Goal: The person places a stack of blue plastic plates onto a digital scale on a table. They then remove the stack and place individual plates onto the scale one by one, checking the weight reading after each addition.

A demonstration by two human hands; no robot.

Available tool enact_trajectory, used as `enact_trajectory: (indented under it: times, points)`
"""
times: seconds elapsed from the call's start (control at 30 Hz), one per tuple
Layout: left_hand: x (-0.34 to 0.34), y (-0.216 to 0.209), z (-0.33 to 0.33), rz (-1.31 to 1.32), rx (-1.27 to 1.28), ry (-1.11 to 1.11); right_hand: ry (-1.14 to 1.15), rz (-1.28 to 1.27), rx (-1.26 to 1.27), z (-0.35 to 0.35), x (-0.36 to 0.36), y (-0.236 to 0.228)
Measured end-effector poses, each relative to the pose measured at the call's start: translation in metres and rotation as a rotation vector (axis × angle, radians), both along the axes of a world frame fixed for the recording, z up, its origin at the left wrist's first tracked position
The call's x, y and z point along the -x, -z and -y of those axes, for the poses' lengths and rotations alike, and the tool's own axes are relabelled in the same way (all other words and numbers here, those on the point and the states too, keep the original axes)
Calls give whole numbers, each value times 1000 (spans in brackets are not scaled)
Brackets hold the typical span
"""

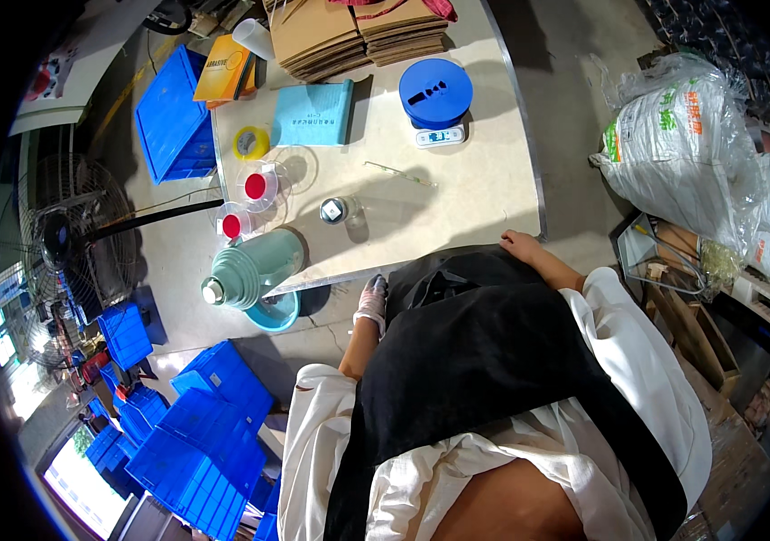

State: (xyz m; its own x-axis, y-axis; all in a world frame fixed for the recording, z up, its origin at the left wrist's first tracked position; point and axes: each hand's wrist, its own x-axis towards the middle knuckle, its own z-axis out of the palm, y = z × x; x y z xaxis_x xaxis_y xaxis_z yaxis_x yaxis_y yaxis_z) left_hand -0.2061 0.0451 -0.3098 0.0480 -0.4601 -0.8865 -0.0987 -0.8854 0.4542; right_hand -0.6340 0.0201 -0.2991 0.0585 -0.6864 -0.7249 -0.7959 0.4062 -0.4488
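Observation:
My left hand (372,302) wears a pale glove with dark fingertips and hangs beside the black apron (475,352), just off the table's near edge. Its fingers look stretched out, with nothing seen in them. Bare, my right hand (522,245) rests at the table's near right corner against the apron, fingers loosely bent and apparently holding nothing. On the table (493,180), a small dark cylinder with a pale square on top (333,211) stands nearest the left hand. Beyond lies a thin clear stick (400,173). A blue round reel (436,93) sits by a small white digital device (440,136).
A green flask (263,261) and clear containers with red centres (256,186) stand at the table's left side, near yellow tape (251,142) and a light blue booklet (313,114). Cardboard stacks (322,45) lie behind. Blue crates (209,433), a fan (64,239) and white sacks (682,153) surround the table.

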Motion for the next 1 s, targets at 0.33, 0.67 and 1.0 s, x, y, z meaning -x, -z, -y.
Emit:
enact_trajectory:
  times: [0.33,0.67,1.0]
  points:
    - [0,5,-8,44,16,67,6,3,-91,7,-10,4]
    - [22,57,-18,1,-64,-3,6,0,35,49,-18,69]
    - [75,104,111,503,-264,247,-92,-231,90,173,-45,83]
